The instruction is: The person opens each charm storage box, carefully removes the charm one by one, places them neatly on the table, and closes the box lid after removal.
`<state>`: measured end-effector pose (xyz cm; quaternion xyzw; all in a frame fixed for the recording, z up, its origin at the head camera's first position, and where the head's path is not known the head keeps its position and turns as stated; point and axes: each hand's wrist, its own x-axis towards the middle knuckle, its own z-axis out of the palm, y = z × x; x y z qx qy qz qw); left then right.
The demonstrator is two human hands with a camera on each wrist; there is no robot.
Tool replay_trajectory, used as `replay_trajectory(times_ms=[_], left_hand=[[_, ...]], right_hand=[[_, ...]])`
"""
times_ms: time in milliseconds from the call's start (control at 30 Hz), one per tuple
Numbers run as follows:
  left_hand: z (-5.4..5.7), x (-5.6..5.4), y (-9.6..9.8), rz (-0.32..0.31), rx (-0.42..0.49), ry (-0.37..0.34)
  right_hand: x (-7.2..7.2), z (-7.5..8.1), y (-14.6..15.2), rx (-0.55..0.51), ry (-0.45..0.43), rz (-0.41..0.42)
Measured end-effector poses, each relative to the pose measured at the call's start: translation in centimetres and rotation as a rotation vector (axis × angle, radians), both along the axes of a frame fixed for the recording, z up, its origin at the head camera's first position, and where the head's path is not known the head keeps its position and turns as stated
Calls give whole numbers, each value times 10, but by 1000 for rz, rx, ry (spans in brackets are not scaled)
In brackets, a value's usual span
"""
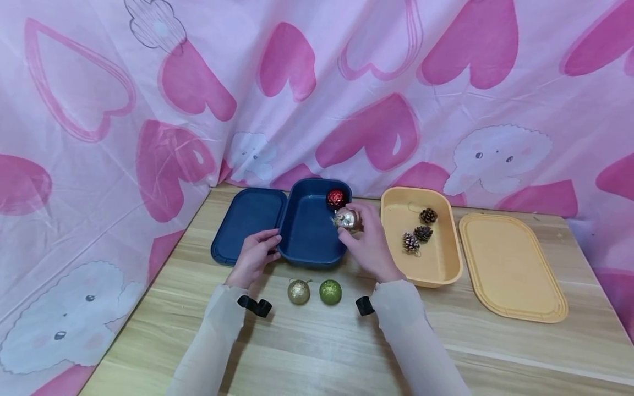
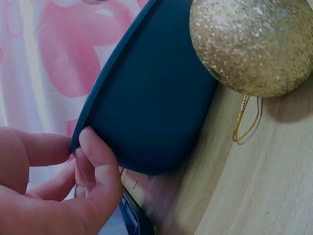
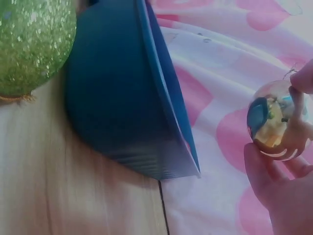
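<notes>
Pink cloth (image 1: 198, 33) printed with hearts and fluffy white creatures, beyond the left hand (image 1: 252, 257) and right hand (image 1: 373, 242); beneath both, a wood-grain table (image 1: 307, 355). Pinching a shiny gold bauble (image 1: 348, 219) between thumb and fingers of the right hand, above the right-hand rim of a blue container (image 1: 308, 231). Gripping that same container near its closest left corner, with the left hand's thumb and curled fingers on the rim. Just beyond the right fingertips, inside the blue container at its far right corner, a red bauble (image 1: 335, 197). Directly beyond the left hand, just beside the container, a flat blue lid (image 1: 250, 217). Between the two wrists, a gold glitter ball (image 1: 299, 292) with a loop of gold cord; just to its right, a green glitter ball (image 1: 330, 292). To the right of the right hand, a yellow container (image 1: 397, 212) with three pine cones (image 1: 410, 242) inside, including a pale-tipped one on the side nearest the hand; farther right, a yellow lid (image 1: 512, 264), lying flat. At each wrist, a black band (image 1: 255, 306) over a pale sleeve (image 1: 208, 346).
</notes>
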<state>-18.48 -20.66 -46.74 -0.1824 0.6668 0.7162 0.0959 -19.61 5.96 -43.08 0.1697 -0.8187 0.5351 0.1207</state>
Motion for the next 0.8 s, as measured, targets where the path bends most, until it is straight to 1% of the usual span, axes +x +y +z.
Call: replay_trajectory(times_ms=[133,333,500,667,800], left_hand=[[-2,-1,0,-1,-2,-3],[0,0,0,-5,-5,-2],[0,0,1,-7,-10,-5],[1,0,0,-9,1,-3],[0,-1,-1,-14,6,-1]], right_hand=[[5,-2,6,-28,-43,2],[15,-3,14,3,-51,-6],[25,-1,19,10,-80,-14],[36,4,25,23,-109,-48],[44,8,30,24,-154,-84]])
